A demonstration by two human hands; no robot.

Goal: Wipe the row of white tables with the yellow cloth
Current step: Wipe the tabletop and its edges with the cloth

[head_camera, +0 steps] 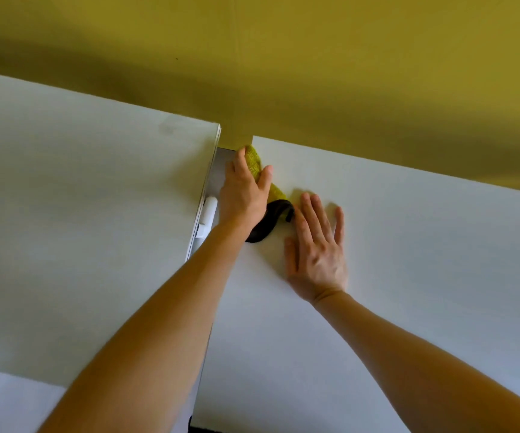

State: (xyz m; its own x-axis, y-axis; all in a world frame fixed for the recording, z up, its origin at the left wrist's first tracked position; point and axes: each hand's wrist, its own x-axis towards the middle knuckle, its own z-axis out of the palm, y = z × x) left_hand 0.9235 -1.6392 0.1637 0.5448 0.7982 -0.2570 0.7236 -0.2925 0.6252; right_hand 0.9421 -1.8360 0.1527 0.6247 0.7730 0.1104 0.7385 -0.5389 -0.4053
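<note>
Two hands on right white flat table (408,245): left hand (246,192) clamps fuzzy yellow cloth with dark trim (257,160) over its far-left edge by the gap (218,170); right hand (318,248) flat, fingers spread, just beside cloth.

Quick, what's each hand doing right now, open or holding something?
Left hand: grips the yellow cloth at the table edge.
Right hand: open, flat on the table, holding nothing.
</note>
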